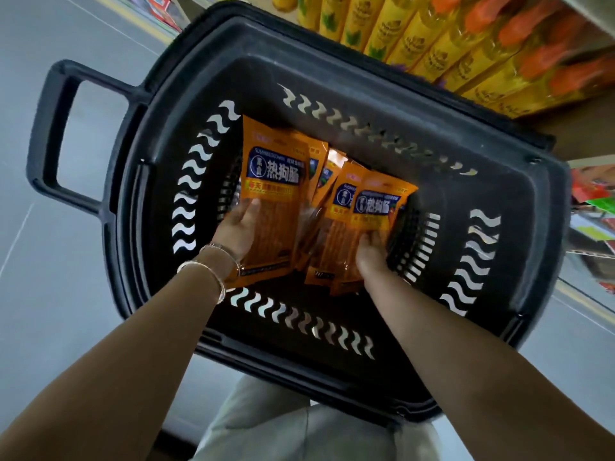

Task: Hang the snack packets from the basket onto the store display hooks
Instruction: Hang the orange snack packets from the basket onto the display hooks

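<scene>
A: Start at the left wall of the basket (133, 181). Your left hand (238, 227) holds the tall packet (274, 181) by its see-through lower half. The thumb lies on the front, and the fingers are out of sight behind.

B: That packet's long axis runs from the near wall toward the far wall. The printed header points away from you and the tail sits at your wrist.

A: Between your hands more snack packets (324, 181) stand overlapped, headers also pointing away. I can't tell how many there are, or whether either hand has them.

B: Your right hand (371, 251) is curled round the bottom of a fanned bunch (376, 204), close to the basket's right wall. Its headers point away from you and lean a little right.

A: Every packet is down inside the basket, and none is out yet. Neither hand is nearer, since each has its own load.

B: The hooks aren't in view. You can only see a shelf of yellow bottles (432, 38) beyond the far rim. I'd judge the headers are the hanging ends, so they should lead toward the hooks with no flipping.

A: Mind the bunch. You grip it only at the tail, so loose ones could slide out.
</scene>
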`<action>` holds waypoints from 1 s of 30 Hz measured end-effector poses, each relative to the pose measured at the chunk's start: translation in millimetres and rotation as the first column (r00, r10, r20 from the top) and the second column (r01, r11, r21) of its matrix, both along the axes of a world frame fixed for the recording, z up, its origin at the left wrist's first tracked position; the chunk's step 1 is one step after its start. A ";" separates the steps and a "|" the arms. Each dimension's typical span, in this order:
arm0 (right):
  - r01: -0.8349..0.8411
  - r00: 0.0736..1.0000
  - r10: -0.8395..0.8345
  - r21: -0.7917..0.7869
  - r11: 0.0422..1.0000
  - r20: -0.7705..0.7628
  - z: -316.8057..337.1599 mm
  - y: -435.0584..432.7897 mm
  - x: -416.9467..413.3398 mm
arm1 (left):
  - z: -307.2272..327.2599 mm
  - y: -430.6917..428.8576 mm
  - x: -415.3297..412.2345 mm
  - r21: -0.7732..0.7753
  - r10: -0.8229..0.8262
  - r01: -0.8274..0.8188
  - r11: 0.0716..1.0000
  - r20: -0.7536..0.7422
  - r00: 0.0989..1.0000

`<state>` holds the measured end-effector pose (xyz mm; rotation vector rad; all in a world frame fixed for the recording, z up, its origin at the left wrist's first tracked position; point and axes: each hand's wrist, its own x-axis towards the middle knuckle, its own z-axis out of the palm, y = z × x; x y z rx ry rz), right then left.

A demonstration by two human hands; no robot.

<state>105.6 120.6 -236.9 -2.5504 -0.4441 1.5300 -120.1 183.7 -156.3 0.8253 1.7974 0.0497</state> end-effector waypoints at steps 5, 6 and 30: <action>-0.140 0.986 0.148 0.104 0.985 -0.074 5.7 -2.3 -12.4 | 1.2 -1.4 0.0 0.011 0.069 -0.069 0.998 0.035 0.997; -0.172 0.981 0.179 0.086 0.981 -0.076 4.6 -0.9 -15.2 | 1.3 -1.2 -0.5 -0.004 0.066 -0.066 0.998 0.042 0.997; -0.021 1.000 0.024 0.423 0.906 -0.002 144.2 -38.2 21.1 | 120.3 -9.1 32.3 0.238 0.027 -0.092 0.967 0.260 0.965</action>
